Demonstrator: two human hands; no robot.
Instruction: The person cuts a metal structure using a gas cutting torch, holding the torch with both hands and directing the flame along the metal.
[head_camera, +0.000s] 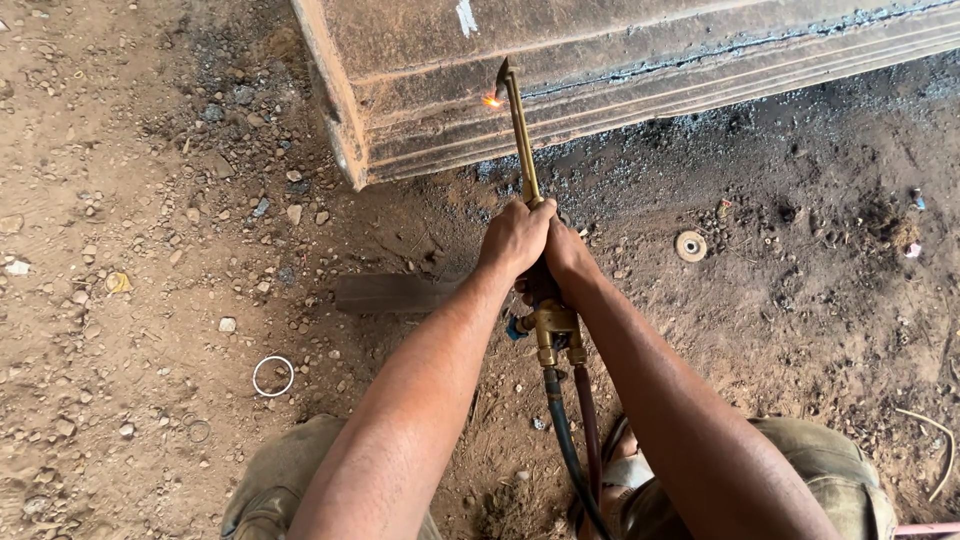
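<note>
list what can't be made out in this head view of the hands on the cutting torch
- Torch grip: covered by the left hand and right hand.
- Hoses: cut off by the bottom edge.
- Steel slab: top and right end run past the edges.
- Flame contact point: too small to tell.
- Small disc on the dirt: too small to identify.

Obstacle, far: rusty steel beam (640, 80), spanning centre to right, torch tip (503, 75) at its face. Near: hoses (570, 440) between the knees. Open dirt ground (130, 300) left; small ring (273, 376) and disc (690, 246) lie low.
</note>
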